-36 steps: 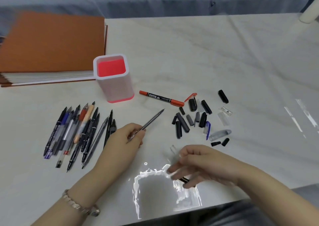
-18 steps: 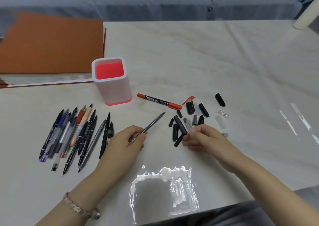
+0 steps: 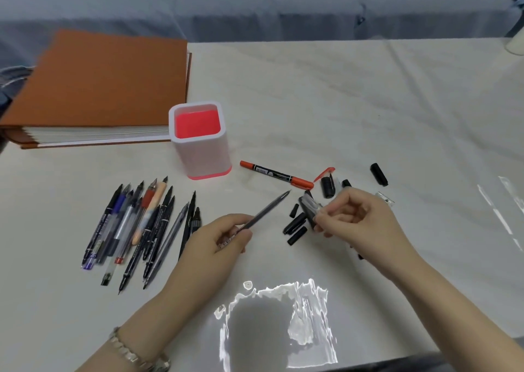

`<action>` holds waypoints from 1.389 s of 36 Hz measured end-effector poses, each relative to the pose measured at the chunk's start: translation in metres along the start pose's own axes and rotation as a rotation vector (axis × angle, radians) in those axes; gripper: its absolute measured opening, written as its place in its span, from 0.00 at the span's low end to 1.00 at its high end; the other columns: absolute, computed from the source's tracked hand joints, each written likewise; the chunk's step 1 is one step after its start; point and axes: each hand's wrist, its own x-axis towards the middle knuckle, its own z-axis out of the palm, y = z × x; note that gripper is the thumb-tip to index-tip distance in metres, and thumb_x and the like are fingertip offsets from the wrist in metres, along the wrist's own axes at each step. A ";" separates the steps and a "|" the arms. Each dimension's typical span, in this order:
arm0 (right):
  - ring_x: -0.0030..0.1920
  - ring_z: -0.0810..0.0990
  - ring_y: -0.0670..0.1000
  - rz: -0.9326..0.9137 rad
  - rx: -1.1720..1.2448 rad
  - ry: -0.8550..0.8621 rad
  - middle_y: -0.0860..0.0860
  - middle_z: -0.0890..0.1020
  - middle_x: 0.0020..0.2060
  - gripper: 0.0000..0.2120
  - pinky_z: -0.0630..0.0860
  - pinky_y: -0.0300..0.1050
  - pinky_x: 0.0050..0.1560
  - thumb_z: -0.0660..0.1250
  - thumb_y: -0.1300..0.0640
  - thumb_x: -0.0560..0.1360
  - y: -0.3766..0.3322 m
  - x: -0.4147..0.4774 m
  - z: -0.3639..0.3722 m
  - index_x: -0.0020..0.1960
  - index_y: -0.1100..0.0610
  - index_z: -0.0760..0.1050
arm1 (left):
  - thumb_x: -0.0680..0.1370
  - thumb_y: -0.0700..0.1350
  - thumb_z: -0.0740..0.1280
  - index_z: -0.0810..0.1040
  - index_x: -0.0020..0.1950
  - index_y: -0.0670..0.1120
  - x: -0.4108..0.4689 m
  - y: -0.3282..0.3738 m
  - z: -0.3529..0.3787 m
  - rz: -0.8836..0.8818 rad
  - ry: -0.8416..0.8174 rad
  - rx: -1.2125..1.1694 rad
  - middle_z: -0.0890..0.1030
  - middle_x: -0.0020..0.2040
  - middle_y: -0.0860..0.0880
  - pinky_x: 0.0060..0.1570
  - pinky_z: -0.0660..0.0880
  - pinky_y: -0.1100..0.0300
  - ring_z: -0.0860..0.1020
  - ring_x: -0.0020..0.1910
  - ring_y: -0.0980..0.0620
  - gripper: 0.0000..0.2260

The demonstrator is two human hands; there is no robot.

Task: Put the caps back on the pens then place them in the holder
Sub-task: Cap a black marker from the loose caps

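My left hand (image 3: 218,244) grips a thin grey uncapped pen (image 3: 265,212) with its tip pointing up and right. My right hand (image 3: 357,221) pinches a grey cap (image 3: 310,205) at the edge of a scatter of loose black caps (image 3: 295,224). A row of several uncapped pens (image 3: 141,229) lies to the left. An orange-capped marker (image 3: 276,174) lies beyond the caps. The white holder with a red inside (image 3: 198,141) stands upright behind the pens and holds nothing I can see.
An orange-covered book (image 3: 99,88) lies at the back left next to the holder. More caps (image 3: 378,174) lie at the right, one of them clear. A white object (image 3: 514,45) stands at the far right corner. Glare marks the table's near edge.
My right hand has moved from the near table edge up to the pile of caps and now pinches a grey cap. My left hand has kept the grey pen almost still.
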 end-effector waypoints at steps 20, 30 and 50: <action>0.31 0.79 0.51 -0.076 0.075 -0.017 0.51 0.82 0.27 0.09 0.74 0.49 0.36 0.68 0.70 0.69 -0.026 0.005 -0.012 0.37 0.57 0.78 | 0.74 0.37 0.66 0.79 0.39 0.62 -0.006 0.018 -0.010 0.100 -0.024 0.017 0.81 0.37 0.66 0.39 0.69 0.77 0.77 0.39 0.67 0.18; 0.30 0.79 0.49 -0.098 0.075 -0.104 0.52 0.81 0.28 0.11 0.77 0.36 0.36 0.68 0.71 0.68 -0.025 0.007 -0.010 0.36 0.56 0.80 | 0.74 0.40 0.67 0.79 0.44 0.62 -0.007 0.019 -0.011 0.170 -0.058 0.121 0.80 0.47 0.65 0.45 0.70 0.77 0.77 0.48 0.66 0.14; 0.35 0.82 0.43 -0.392 -0.180 -0.285 0.41 0.84 0.32 0.17 0.74 0.29 0.37 0.69 0.36 0.60 -0.026 0.002 -0.005 0.43 0.45 0.81 | 0.65 0.56 0.66 0.82 0.36 0.54 0.002 0.030 -0.018 0.027 -0.212 0.079 0.76 0.32 0.47 0.36 0.66 0.64 0.70 0.32 0.56 0.09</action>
